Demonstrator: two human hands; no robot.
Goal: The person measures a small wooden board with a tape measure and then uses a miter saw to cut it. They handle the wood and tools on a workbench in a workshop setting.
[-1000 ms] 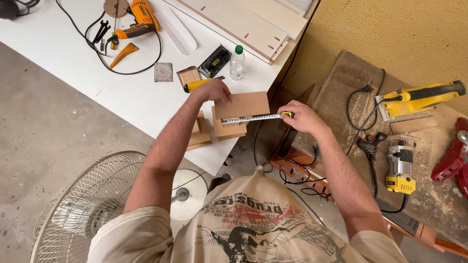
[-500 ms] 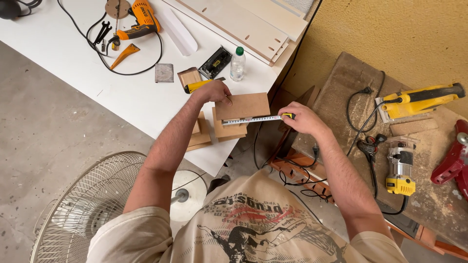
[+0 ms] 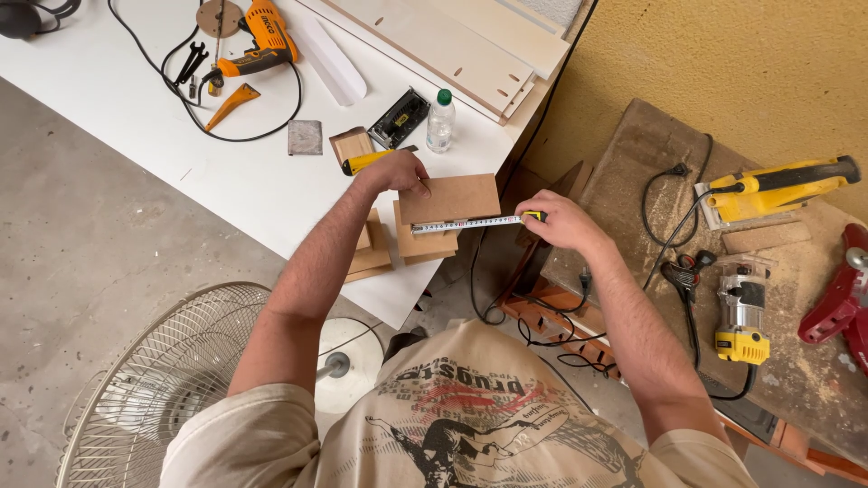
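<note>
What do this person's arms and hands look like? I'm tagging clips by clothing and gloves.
Both arms are bare from the short sleeves down. The left hand and right hand wear no gloves, and no watch or ring is visible. The shirt is beige with a dark and red print.

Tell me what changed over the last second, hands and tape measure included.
Nothing visibly moved. The left hand still presses on the brown board, and the right hand still holds the tape measure with its blade stretched across the board's near edge. No grip was taken or released. The tools on the white table lie as before.
</note>
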